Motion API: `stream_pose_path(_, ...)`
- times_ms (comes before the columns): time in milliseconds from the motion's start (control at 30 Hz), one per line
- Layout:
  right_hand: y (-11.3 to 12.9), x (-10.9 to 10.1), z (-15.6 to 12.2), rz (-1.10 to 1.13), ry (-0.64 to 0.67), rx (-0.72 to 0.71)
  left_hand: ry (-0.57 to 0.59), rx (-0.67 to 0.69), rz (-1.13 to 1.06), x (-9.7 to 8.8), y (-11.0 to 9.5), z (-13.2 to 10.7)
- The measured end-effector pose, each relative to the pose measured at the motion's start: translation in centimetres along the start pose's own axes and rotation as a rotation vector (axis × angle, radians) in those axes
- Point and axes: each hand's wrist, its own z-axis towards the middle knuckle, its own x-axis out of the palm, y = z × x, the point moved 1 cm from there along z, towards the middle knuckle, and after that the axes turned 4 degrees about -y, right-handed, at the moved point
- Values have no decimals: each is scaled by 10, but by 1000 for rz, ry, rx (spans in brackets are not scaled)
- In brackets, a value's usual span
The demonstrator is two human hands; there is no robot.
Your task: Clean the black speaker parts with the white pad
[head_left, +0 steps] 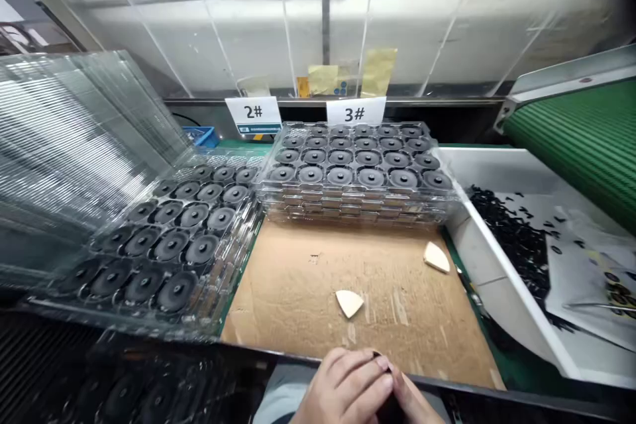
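- Far left, I've got a leaning stack of clear ridged plastic (84, 126), pretty shiny with all the light bouncing off it.
- Right next to that is a clear tray (211, 315) loaded with rows of round black parts (170, 244), each with a little nub in the middle.
- Behind it there's a bit of a blue bin (205, 137) poking out, then a paper card marked 2# (253, 112).
- Middle of the bench is a sheet of cardboard (293, 271), tape marks and all, mostly bare.
- My left hand (342, 387) is at the near edge, fingers curled in close together, not spread at all.
- At the back of the cardboard sits a stack of clear trays (348, 199), the top one full of the same round parts, with a 3# card (356, 112) standing behind.
- A pale triangular piece (349, 303) lies on the cardboard just ahead of my hands.
- The dark piece (391, 409) is down between my palms, mostly covered, so I can't tell its shape.
- My right hand (416, 404) closes in on it from the other side, fingertips meeting the left's.
- Second pale triangle (436, 258) is near the cardboard's right edge.
- Then a white bin (517, 324) with a heap of small black bits (514, 238), and a green belt (586, 132) above it, far right.
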Motion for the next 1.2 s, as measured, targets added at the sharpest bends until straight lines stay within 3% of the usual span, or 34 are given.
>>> stream_pose_path(267, 13, 31, 10, -219, 103, -46, -99, -291, -78, -15, -14, -28)
stream_pose_path(333, 10, 29, 16, -285, 120, -47, -150, -538, -204, -19, -17, -32)
stream_pose_path(400, 7, 20, 25, -364, 59, -52, -265, -912, -435, -25, -16, -32)
stream_pose_path(467, 6, 5, 39, -476, -111, -80, -429, -1246, -770, -31, -11, -31)
stream_pose_path(533, 4, -9, 55, -606, -322, -134, -560, -1431, -1099, -37, -3, -27)
stream_pose_path(633, -4, -17, 77, -769, -506, -246, -660, -1498, -1386, -45, 8, -24)
stream_pose_path(767, -17, -7, 91, -879, -454, -424, -690, -1498, -1513, -50, 9, -20)
stream_pose_path(867, -9, -1, 91, -896, -404, -506, -687, -1534, -1537, -49, 4, -15)
stream_pose_path(967, 21, 10, 76, -870, -413, -549, -668, -1551, -1551, -48, 1, -8)
stream_pose_path(1067, 54, 37, 46, -824, -417, -676, -633, -1547, -1554, -46, 0, -2)
stream_pose_path(1133, 67, 58, 25, -841, -373, -850, -594, -1581, -1533, -47, -1, 2)
stream_pose_path(1200, 72, 72, 12, -871, -259, -867, -571, -1640, -1489, -48, -2, 4)
